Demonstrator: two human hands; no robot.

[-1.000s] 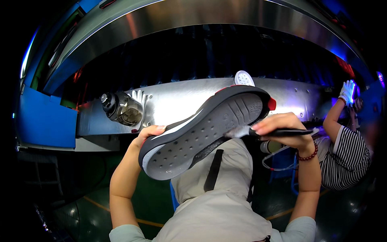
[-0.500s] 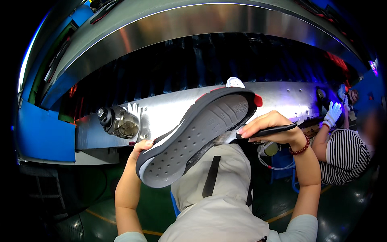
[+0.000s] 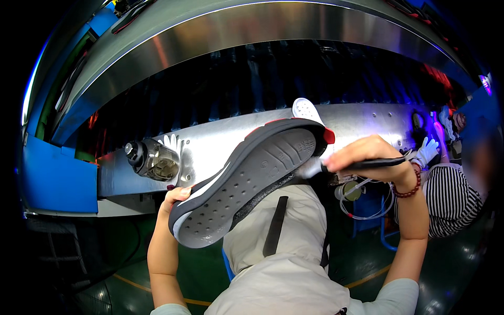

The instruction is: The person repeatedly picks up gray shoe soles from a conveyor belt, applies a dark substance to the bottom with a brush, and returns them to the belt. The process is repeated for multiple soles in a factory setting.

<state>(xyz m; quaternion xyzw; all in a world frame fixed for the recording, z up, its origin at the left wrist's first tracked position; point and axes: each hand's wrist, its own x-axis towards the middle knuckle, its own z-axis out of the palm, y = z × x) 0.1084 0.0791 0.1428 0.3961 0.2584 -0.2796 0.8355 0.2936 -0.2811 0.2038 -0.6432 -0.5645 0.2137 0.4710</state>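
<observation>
A large shoe sole [image 3: 247,178], grey inside with a black, white and red sidewall, is tilted over my lap. Its heel end rests in my left hand [image 3: 176,198], which is closed on the outer edge with the thumb along the rim. My right hand [image 3: 367,160] grips a black-handled brush [image 3: 380,164] between thumb and fingers. The pale brush head, slightly blurred, is at the sole's near inner sidewall, close to the toe end; I cannot tell whether it touches. That near sidewall looks dark and wet.
Ahead runs a metal bench [image 3: 220,136] bearing a clear bottle [image 3: 157,161] with a black cap, a white glove [image 3: 172,144] and a small white sole-shaped piece [image 3: 306,108]. At right are a round container [image 3: 350,191] with thin tubing and a co-worker in stripes [image 3: 451,199].
The brush and my right hand have moved right and slightly up along the sole's edge. The sole has shifted slightly left and down. The co-worker's gloved hand has moved too.
</observation>
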